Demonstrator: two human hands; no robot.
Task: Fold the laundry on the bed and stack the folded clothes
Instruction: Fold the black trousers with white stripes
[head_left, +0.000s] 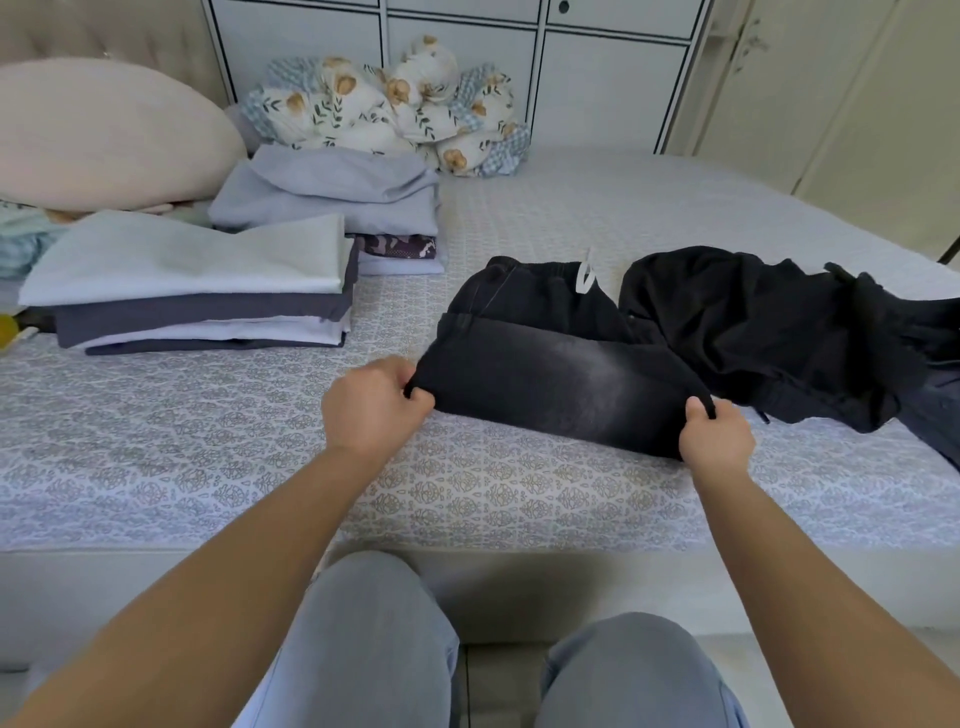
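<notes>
- Black faded jeans (561, 374) lay partly folded on the patterned bed sheet (208, 452), white drawstring (586, 278) showing at the waistband.
- Left hand (371, 402) pinched the folded edge's left corner, fingers curled around the cloth.
- Right hand (716, 434) gripped the right corner likewise.
- Another black garment (769, 332) sprawled unfolded just right of the jeans.
- Two folded stacks sat to the left: a near stack (197, 291) and a lilac stack (332, 202) behind it.

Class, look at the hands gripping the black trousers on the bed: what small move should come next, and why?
Probably carry the near fold up to the waistband. The left hand and right hand each pinch a corner of the half-folded trousers, whose waistband end lies flat beyond.
</notes>
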